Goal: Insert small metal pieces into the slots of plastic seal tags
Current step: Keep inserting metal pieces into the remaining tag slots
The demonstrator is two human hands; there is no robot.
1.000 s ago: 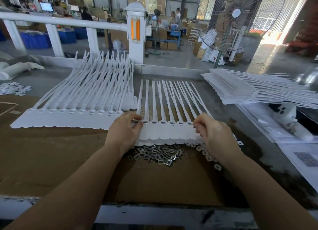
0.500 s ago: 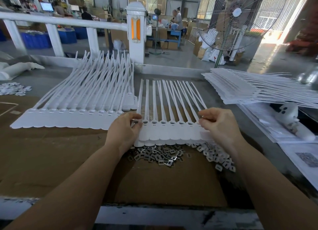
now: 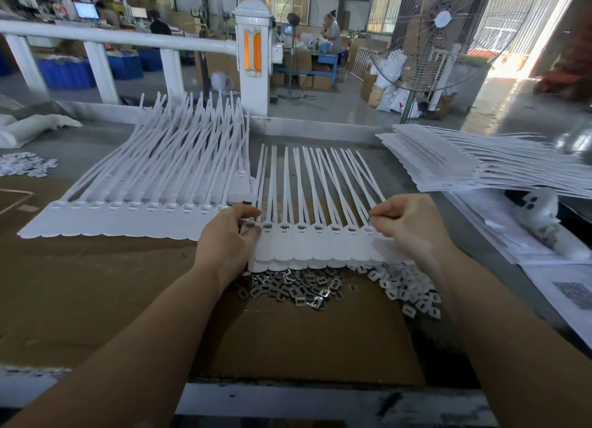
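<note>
A strip of white plastic seal tags (image 3: 320, 248) lies across the brown cardboard on the table (image 3: 96, 299), its slotted heads in a row between the two hands and its thin tails fanning away from the fingers. The right hand (image 3: 413, 229), which a second ago rested lower on the strip's right end, has lifted and turned back toward the last slot, its fingers (image 3: 378, 217) now pinched narrow; a thin dark sliver shows at the tips, probably a metal piece, though it is too small to be sure. The left hand (image 3: 224, 238) has stayed put, its fingers curled on the strip's left end at the first slot. With the right hand raised, more of the pale loose pieces (image 3: 407, 293) beneath it are uncovered, beside the heap of small metal pieces (image 3: 288, 286) just nearer than the strip. The shift suggests the next insertion is about to begin at the right end. A filled-looking batch of tags (image 3: 128, 216) lies left of the left hand; another stack (image 3: 480, 165) sits beyond the right.
</note>
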